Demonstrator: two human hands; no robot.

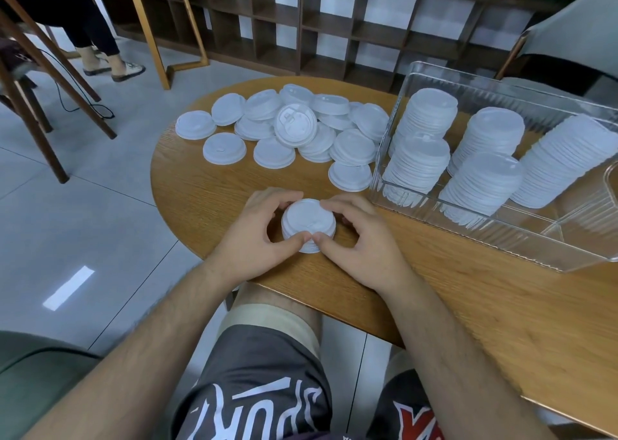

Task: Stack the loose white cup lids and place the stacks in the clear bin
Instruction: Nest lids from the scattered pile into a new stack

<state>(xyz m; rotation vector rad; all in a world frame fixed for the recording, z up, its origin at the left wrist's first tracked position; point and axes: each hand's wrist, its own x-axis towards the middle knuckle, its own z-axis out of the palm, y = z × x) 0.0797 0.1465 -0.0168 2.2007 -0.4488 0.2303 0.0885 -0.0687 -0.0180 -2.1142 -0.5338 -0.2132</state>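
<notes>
We note several stacks [481, 185] in the clear bin [468, 238], many loose lids [294, 128] outstanding, both our left hand [257, 235] and right hand [357, 242] clasping a short stack [308, 225].

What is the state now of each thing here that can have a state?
short stack: upright on the table, held from both sides.
left hand: grips the short stack.
right hand: grips the short stack.
loose lids: scattered on the table, some overlapping.
clear bin: open, holds several leaning stacks.
</notes>
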